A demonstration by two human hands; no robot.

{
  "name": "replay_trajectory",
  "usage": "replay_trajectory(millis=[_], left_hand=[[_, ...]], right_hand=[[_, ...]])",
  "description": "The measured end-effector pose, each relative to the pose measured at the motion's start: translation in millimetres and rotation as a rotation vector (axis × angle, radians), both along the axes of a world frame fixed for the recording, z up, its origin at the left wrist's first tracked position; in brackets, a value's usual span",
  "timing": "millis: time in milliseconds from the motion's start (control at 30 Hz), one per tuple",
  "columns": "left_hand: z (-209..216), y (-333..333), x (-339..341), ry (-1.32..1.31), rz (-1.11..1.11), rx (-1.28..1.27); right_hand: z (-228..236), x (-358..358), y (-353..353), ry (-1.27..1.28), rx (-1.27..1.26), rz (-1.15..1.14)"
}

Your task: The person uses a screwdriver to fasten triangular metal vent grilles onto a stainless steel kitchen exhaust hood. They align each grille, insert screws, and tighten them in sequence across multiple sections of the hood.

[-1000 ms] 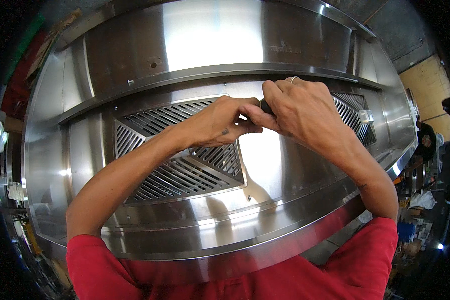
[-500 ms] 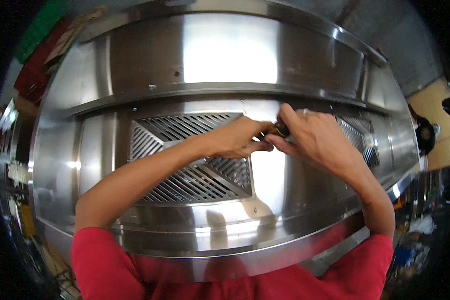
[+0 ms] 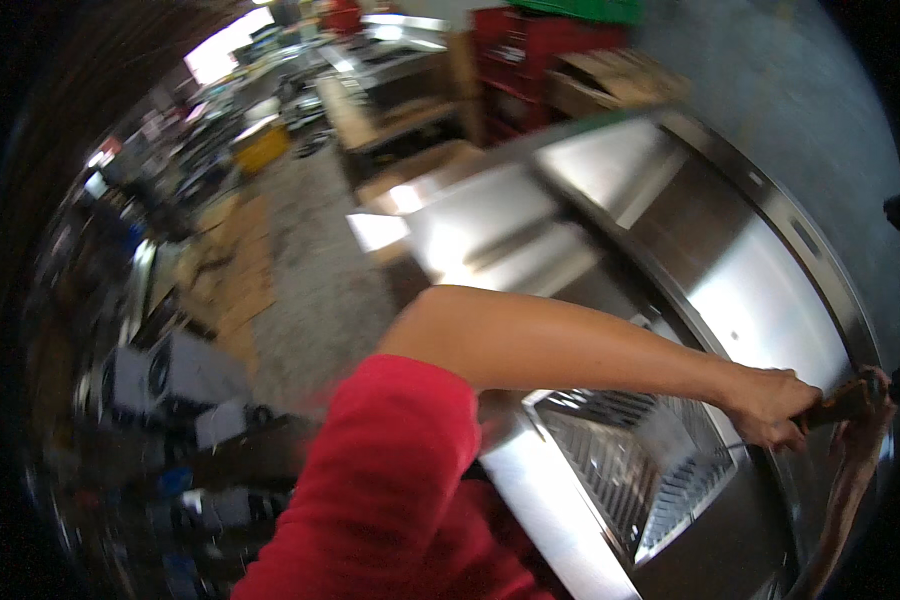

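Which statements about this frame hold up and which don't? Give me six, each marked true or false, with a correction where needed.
1. The person's left hand is on a dark tool. True.
2. The left forearm is covered by fabric. False: it is bare, and the red sleeve ends before it.
3. The slotted panel is made of wood. False: it is shiny metal.
4. A yellow container shows in the upper left part of the picture. True.
5. The cardboard box near the top of the picture is green. False: it is brown.
6. The left forearm reaches toward the picture's right side. True.
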State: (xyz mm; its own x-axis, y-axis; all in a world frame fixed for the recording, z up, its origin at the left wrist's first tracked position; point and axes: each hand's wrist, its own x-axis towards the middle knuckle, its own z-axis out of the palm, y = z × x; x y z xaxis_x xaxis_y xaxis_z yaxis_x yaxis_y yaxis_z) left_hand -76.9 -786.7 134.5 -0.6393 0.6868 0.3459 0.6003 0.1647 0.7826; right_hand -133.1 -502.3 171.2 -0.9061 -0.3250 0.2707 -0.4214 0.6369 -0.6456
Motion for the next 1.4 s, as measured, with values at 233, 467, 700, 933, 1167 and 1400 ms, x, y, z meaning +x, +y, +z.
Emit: replay_trajectory(millis=[233,467,700,933,1167,1400], left_hand=[[-9,-123,36,-0.001,0.528,0.055],[-45,-184,54,0.022,0.622,-0.038],[-52,-179,48,0.02,0.649,0.075],[-58,-176,44,-0.039,0.619,0.024],[-70,-165,27,-0.035,0.71,0.305],[-75,-176,14,0.085,0.817,0.338]], right_hand=[[-185,-139,-101,-0.095,0.429,0.506],[-236,-128,-190,-0.16,0.308,0.268],[-235,-124,-219,-0.215,0.138,0.207],[-223,-120,-242,-0.302,-0.104,0.218],[-178,-95,-266,-0.487,-0.574,0.305],[-143,-59,-289,-0.634,-0.829,0.462]])
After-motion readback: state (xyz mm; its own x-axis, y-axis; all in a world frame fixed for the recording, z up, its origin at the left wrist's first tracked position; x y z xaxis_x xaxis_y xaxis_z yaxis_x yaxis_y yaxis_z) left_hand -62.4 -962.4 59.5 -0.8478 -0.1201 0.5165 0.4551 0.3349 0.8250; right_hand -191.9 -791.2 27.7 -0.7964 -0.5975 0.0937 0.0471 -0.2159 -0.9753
